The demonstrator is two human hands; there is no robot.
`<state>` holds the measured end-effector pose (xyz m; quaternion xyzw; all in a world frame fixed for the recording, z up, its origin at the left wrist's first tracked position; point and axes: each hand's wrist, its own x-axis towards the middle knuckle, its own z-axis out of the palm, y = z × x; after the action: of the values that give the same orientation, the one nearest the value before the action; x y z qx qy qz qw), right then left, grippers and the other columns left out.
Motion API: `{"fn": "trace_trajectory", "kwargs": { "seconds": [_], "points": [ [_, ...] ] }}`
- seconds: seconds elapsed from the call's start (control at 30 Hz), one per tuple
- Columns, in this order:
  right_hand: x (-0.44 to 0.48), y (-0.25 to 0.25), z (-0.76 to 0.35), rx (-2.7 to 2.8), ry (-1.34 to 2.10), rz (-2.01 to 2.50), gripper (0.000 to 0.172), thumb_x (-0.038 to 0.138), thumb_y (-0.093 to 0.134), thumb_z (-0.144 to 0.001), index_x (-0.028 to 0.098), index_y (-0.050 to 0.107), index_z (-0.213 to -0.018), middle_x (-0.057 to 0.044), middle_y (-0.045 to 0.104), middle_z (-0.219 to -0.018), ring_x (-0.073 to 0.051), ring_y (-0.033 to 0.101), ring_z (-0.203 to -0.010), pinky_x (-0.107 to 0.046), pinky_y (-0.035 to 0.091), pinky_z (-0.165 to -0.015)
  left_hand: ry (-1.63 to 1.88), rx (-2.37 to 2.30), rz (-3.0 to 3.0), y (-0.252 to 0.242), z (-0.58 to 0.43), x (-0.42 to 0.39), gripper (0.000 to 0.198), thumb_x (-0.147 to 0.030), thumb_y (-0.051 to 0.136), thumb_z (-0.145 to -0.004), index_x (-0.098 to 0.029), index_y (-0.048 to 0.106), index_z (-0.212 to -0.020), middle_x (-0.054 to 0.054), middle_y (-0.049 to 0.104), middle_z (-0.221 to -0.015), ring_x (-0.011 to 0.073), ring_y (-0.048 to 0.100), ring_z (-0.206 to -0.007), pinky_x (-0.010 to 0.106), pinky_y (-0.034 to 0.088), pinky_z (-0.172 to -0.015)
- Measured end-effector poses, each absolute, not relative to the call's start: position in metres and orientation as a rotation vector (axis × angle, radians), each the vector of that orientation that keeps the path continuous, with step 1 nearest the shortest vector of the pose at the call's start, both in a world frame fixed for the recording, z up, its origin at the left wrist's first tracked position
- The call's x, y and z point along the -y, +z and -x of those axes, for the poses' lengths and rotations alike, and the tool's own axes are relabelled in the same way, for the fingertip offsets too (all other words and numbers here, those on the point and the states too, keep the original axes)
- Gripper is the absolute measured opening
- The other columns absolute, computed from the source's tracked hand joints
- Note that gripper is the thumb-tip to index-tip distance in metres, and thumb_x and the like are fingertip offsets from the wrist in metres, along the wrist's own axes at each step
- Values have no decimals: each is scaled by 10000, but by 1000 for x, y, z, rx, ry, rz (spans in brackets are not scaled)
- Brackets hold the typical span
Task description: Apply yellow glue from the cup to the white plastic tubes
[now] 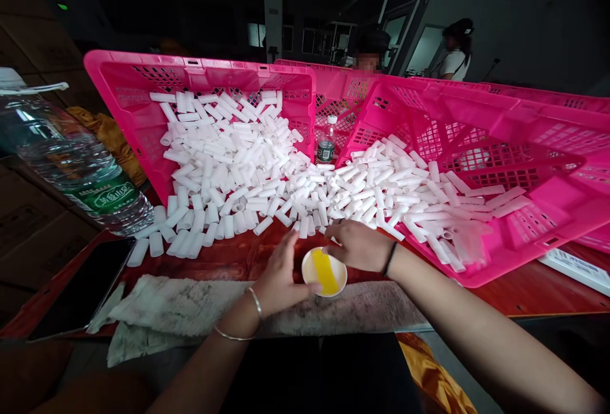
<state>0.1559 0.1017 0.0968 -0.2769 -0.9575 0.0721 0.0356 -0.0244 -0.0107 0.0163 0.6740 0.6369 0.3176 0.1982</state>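
Note:
A small round white dish [309, 270] with a yellow strip [325, 272] across it sits in front of me at the towel's far edge. My left hand [279, 279] is at its left side, fingers stretched apart, with the thumb over the dish's near left rim. From the right, my right hand [359, 246] reaches over the dish's upper right edge with curled fingers. Its fingertips are partly hidden and blurred, so whatever they hold does not show. Short white plastic tubes [238, 153] lie in a large heap just beyond both hands.
Two tipped pink crates [121, 93] [528, 223] face me, tubes spilling out. Between them stands a small bottle [326, 142]. A large water bottle [90, 173], a dark tablet-like slab [81, 290] and a grey towel [190, 306] lie nearer. Two people are beyond the crates.

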Motion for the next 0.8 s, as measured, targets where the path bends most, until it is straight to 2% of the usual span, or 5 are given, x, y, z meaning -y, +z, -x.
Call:
{"fn": "trace_trajectory", "kwargs": {
  "seconds": [0.1,0.3,0.4,0.6,0.8],
  "points": [
    [-124,97,-170,2756,259,1149,272,203,405,-927,147,666,-878,-82,692,-833,-175,621,-746,-247,420,-640,806,-2194,-1819,37,57,-11,557,-333,431,-892,-121,278,-1383,174,454,-1366,265,440,-1266,413,383,-1039],
    [-134,49,-152,2790,227,1285,77,186,615,-784,147,678,-804,-95,709,-831,-202,644,-754,-249,439,-627,389,-2345,-1783,52,87,-71,196,-136,559,-731,-141,639,-910,130,687,-828,309,647,-888,423,489,-813],
    [-122,37,-157,2782,200,1308,106,220,626,-778,139,655,-841,-122,698,-866,-223,651,-773,-271,448,-648,360,-2287,-1780,52,81,-71,186,-123,603,-670,-164,648,-845,97,684,-773,280,659,-804,372,501,-749],
    [-104,42,-217,2486,334,1407,208,281,460,-896,126,547,-1003,-87,665,-776,-202,634,-680,-277,449,-590,639,-1999,-1786,47,73,-10,440,-292,497,-810,-227,472,-1245,51,624,-1012,197,628,-849,308,520,-734],
    [-93,22,-235,2296,814,1085,235,305,430,-922,171,563,-1062,-79,671,-931,-212,636,-840,-361,508,-769,410,-2031,-1888,32,66,28,326,-49,456,-701,-168,605,-966,119,547,-1039,260,568,-988,427,449,-911]
  ]
}}
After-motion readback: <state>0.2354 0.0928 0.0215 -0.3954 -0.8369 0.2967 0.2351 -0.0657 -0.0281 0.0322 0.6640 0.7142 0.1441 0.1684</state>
